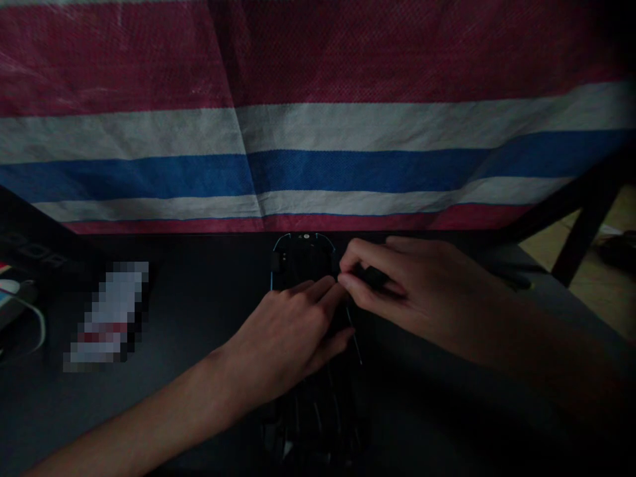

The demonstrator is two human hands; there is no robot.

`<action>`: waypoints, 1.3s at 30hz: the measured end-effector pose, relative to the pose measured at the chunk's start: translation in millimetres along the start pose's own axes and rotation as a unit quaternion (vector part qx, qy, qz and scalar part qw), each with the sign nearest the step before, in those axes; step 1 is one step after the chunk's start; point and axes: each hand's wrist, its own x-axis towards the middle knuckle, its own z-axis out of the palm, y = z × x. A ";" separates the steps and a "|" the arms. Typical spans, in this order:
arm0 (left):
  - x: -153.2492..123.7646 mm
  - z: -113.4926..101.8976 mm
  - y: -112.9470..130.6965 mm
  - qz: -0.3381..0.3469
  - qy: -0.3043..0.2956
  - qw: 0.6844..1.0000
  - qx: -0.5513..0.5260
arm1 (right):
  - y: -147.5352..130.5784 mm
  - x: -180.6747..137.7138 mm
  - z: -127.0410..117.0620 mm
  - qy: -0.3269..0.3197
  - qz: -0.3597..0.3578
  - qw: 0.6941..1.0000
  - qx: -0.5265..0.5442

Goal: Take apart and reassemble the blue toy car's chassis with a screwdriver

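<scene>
Both hands at a black device on a dark table

The black device (298, 262) lies lengthwise on the table (199, 265), in front of the person, with thin light-blue lines along its edges. The left hand (298, 324) lies across its middle, covering much of it; the device's far end shows beyond the fingers and its ribbed near part below the wrist side. The left thumb stands apart from the fingers, near the device's right edge; I cannot tell whether this hand grips it.

The right hand (397, 281) is at the device's right side, thumb and forefinger together at the tips, just beside the left fingers. It is too dark to tell whether anything is between them. Behind the table hangs a striped cloth (308, 172); a pixelated item (116, 298) lies well to the left.
</scene>
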 end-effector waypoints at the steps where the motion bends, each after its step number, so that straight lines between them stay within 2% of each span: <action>1: 0.3 -0.2 -0.2 0.000 0.000 1.000 -0.005 | 0.1 0.4 0.3 0.003 0.005 1.000 0.003; 5: 1.0 -0.8 -0.1 -0.007 -0.003 1.000 -0.012 | 2.3 1.6 0.1 -0.010 -0.013 1.000 0.019; 9: 0.9 -0.9 0.1 -0.010 -0.003 1.000 -0.009 | 4.1 0.5 -1.5 -0.017 0.028 0.999 0.009; 13: 0.9 -0.3 -0.7 -0.007 -0.005 1.000 -0.011 | 3.2 -1.4 -3.3 -0.016 -0.017 0.999 0.029; 17: 2.0 -0.9 -0.8 -0.011 -0.009 1.000 -0.010 | 3.6 -2.6 -4.4 -0.012 0.020 1.000 0.008; 21: 3.4 -2.2 0.0 -0.010 -0.020 1.000 -0.013 | 6.5 -2.4 -4.4 -0.005 -0.018 1.000 0.005; 24: 3.7 -1.2 0.6 -0.009 -0.009 1.000 -0.008 | 7.7 -2.2 -3.8 0.004 -0.010 1.000 -0.015; 28: 2.5 1.9 0.9 -0.003 -0.001 1.000 -0.006 | 6.9 -1.6 -2.5 0.013 -0.049 0.999 -0.010; 39: 2.6 4.4 1.5 -0.004 0.016 1.000 0.005 | 6.3 -0.6 -4.7 0.028 -0.046 0.998 -0.045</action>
